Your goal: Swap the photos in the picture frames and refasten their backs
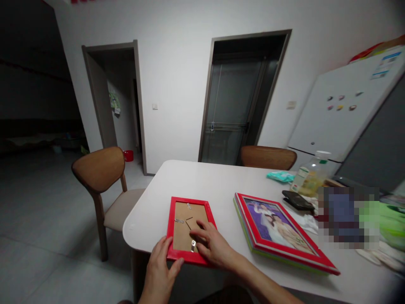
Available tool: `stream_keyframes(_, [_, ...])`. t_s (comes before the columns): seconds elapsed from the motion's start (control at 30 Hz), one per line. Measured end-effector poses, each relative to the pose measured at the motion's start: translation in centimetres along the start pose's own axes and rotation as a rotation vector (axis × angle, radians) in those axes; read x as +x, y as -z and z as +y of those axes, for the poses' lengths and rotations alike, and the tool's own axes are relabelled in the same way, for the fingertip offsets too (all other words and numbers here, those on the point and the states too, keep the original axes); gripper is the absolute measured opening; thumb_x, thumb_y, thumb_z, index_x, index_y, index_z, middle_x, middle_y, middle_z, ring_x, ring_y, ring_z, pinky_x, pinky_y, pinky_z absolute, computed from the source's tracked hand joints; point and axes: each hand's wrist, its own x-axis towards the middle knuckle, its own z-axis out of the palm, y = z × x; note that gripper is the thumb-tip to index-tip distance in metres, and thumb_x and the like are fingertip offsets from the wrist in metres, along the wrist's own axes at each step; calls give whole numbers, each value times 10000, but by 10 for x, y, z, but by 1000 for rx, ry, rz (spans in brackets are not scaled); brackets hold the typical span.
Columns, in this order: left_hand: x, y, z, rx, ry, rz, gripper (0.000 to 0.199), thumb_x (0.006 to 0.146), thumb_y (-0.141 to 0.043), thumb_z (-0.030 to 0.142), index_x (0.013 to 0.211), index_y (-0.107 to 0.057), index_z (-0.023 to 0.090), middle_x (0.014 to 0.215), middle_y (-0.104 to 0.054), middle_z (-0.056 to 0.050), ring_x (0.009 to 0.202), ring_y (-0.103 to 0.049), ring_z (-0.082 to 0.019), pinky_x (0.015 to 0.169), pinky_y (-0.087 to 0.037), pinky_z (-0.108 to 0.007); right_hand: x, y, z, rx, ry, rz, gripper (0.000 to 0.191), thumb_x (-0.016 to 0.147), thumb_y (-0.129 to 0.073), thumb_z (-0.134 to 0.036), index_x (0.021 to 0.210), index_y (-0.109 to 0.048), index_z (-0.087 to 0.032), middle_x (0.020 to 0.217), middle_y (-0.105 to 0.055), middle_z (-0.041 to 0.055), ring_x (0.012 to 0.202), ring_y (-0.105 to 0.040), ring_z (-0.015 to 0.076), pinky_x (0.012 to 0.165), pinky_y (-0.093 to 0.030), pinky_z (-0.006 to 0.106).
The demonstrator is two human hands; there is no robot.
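Note:
A small red picture frame (170, 236) lies back side up at the near edge of the white table, its brown backing board (182, 230) showing. Metal clips sit along the board's edges, and a thin bent stand piece rests in the middle. My left hand (161, 259) grips the frame's near left corner, thumb along the front edge and fingers at the left side. Over the near right part of the board is my right hand (213, 245), its fingers spread close to the bottom clip (193, 246). I see nothing held in it.
To the right, larger frames lie stacked, the red top one (281, 226) holding a photo. Beyond are a black wallet-like item (298, 201), a clear bottle (311, 177), a teal packet (280, 176) and a blurred patch. Wooden chairs (99, 169) stand left and behind the white table (202, 179).

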Motion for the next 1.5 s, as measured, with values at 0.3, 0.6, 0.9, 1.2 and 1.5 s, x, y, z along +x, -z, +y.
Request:
stream_keyframes(0.3, [11, 0, 7, 135, -222, -270, 308, 647, -593, 178, 953, -564, 174, 1186, -492, -116, 1146, -371, -264, 928, -339, -463, 8, 5, -10, 17, 101, -130, 215, 650, -563, -222, 834, -655, -285, 1172, -462, 37, 1083, -397, 199, 908, -293, 354])
stream_keyframes(0.6, [15, 5, 17, 207, -173, -347, 288, 613, -616, 141, 895, -558, 162, 1186, -489, -131, 1137, -383, -271, 935, -336, -457, 27, -10, -10, -31, 21, 27, 300, 688, -532, -328, 960, -606, -224, 1053, -544, 62, 971, -473, 194, 842, -343, 315])
stream_keyframes(0.9, [17, 5, 16, 236, -165, -358, 376, 604, -631, 133, 967, -534, 129, 1205, -461, -159, 1150, -364, -274, 943, -337, -440, 79, -41, -13, -239, -58, 117, 241, 767, -419, -258, 741, -643, -174, 776, -606, 64, 726, -514, 143, 661, -357, 230])
stream_keyframes(1.2, [17, 6, 16, 217, -135, -371, 386, 610, -647, 155, 978, -539, 108, 1180, -486, -161, 1152, -363, -263, 953, -331, -414, 83, -25, 17, -380, -245, 194, 317, 792, -349, -315, 883, -599, -142, 910, -543, 116, 858, -448, 206, 734, -313, 303])
stream_keyframes(1.5, [20, 7, 18, 218, -116, -388, 510, 615, -639, 146, 1094, -480, 69, 1203, -459, -173, 1163, -349, -247, 964, -316, -382, 88, -23, 21, -393, -302, 141, 320, 784, -350, -313, 1016, -565, -270, 978, -518, 74, 917, -426, 224, 725, -302, 318])
